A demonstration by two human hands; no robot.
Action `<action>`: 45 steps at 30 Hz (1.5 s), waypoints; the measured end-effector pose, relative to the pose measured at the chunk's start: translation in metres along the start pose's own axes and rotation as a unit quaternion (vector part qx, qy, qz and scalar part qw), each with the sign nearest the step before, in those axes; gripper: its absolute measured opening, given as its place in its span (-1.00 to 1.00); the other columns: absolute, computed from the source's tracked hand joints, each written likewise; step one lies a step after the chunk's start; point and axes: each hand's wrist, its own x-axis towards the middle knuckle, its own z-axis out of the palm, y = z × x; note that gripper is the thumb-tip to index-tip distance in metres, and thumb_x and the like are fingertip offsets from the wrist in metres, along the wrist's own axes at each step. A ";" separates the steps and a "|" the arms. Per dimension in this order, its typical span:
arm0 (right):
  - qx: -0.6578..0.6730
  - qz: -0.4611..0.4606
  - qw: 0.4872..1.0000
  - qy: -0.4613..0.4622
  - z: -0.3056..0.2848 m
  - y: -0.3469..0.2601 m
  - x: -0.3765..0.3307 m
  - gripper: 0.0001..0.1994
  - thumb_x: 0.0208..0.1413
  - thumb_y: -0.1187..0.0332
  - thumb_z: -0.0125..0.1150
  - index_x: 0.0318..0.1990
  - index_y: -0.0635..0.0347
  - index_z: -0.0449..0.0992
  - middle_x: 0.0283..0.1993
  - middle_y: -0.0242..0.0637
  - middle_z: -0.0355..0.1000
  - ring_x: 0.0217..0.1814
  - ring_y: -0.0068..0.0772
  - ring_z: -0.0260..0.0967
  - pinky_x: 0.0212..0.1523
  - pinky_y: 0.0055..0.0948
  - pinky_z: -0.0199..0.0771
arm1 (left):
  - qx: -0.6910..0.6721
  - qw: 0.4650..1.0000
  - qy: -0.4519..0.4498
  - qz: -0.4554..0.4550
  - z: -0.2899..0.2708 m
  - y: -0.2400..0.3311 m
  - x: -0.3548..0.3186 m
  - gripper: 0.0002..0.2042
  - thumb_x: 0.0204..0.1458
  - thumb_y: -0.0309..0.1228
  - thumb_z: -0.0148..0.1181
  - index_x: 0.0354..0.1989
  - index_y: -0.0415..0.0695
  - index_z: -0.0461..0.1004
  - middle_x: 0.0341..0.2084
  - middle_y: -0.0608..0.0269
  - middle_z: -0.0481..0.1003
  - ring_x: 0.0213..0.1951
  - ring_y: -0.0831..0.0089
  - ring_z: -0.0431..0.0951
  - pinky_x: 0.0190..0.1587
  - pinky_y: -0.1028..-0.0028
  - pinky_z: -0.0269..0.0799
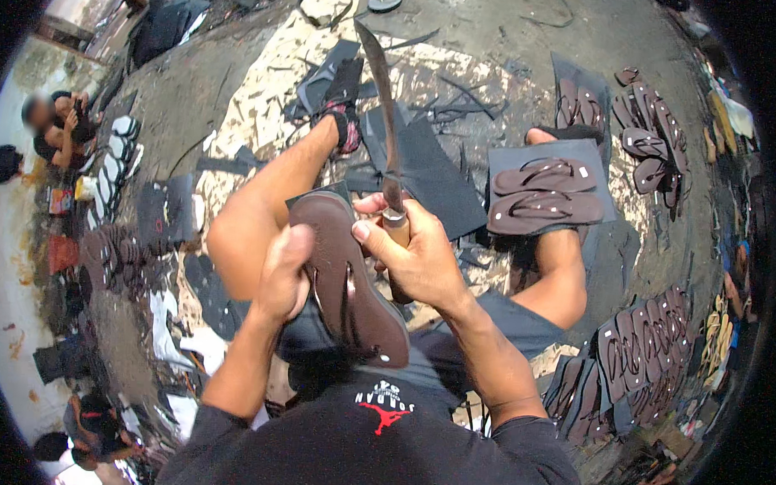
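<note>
The fingers of the left hand are curled tight around the edge of a dark brown flip-flop, held tilted over the lap at the frame's centre. The fingers of the right hand are wrapped fully round the wooden handle of a long knife, its thin, curved blade pointing toward 12 o'clock. The sole looks smooth and rubbery, oval, with a thong strap. At 2 o'clock, a finished pair of sandals is laid on a dark foam sheet. Rubber offcuts are strewn across the floor.
</note>
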 end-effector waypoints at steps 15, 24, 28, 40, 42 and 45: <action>-0.357 -0.202 0.909 0.077 -0.021 0.103 -0.055 -0.60 -0.09 0.56 0.36 -0.01 0.21 0.51 -0.15 -0.06 0.50 -0.15 0.10 0.53 -0.22 -0.15 0.54 | 0.219 0.973 0.073 -0.019 0.031 0.015 -0.018 -0.55 0.22 -0.06 0.27 0.04 -0.19 0.42 -0.24 0.37 0.51 -0.23 0.62 0.49 -0.16 0.54 0.46; -0.481 -0.170 0.850 -0.133 -0.039 -0.006 -0.016 -0.59 -0.01 0.38 0.35 0.01 0.09 0.38 -0.28 -0.10 0.44 -0.25 0.11 0.51 -0.30 -0.01 0.55 | 0.294 0.955 -0.005 -0.045 0.031 0.031 -0.020 -0.51 0.17 -0.07 0.33 0.00 -0.28 0.46 -0.18 0.26 0.54 -0.14 0.52 0.52 -0.02 0.44 0.46; -0.484 -0.151 0.843 -0.180 -0.029 -0.031 -0.004 -0.63 0.02 0.35 0.34 -0.02 0.09 0.37 -0.30 -0.11 0.45 -0.26 0.13 0.51 -0.29 0.02 0.56 | 0.287 0.955 -0.024 -0.071 0.015 0.028 -0.023 -0.61 0.17 -0.21 0.36 0.00 -0.24 0.49 -0.14 0.23 0.57 -0.10 0.48 0.52 0.01 0.41 0.44; -0.451 -0.185 0.842 -0.232 -0.020 -0.051 0.006 -0.69 0.01 0.38 0.28 -0.08 0.12 0.37 -0.32 -0.09 0.47 -0.25 0.13 0.52 -0.30 0.08 0.53 | 0.219 0.972 -0.057 -0.062 0.009 0.027 -0.029 -0.73 0.16 -0.38 0.37 -0.04 -0.23 0.54 -0.15 0.26 0.58 -0.13 0.50 0.54 -0.02 0.42 0.45; -0.483 -0.140 0.831 -0.236 -0.037 -0.047 -0.007 -0.70 0.01 0.38 0.26 -0.09 0.12 0.37 -0.33 -0.09 0.46 -0.25 0.14 0.51 -0.29 0.08 0.53 | 0.219 0.971 -0.077 -0.056 0.009 0.031 -0.029 -0.77 0.16 -0.38 0.36 -0.08 -0.24 0.56 -0.21 0.29 0.59 -0.17 0.52 0.54 -0.06 0.43 0.46; -0.482 -0.133 0.832 -0.238 -0.044 -0.039 -0.010 -0.68 0.02 0.38 0.24 -0.06 0.13 0.36 -0.34 -0.07 0.45 -0.25 0.19 0.49 -0.27 0.07 0.53 | 0.231 0.963 -0.133 -0.033 0.013 0.033 -0.024 -0.83 0.20 -0.40 0.32 -0.16 -0.25 0.59 -0.33 0.34 0.58 -0.24 0.57 0.54 -0.15 0.48 0.48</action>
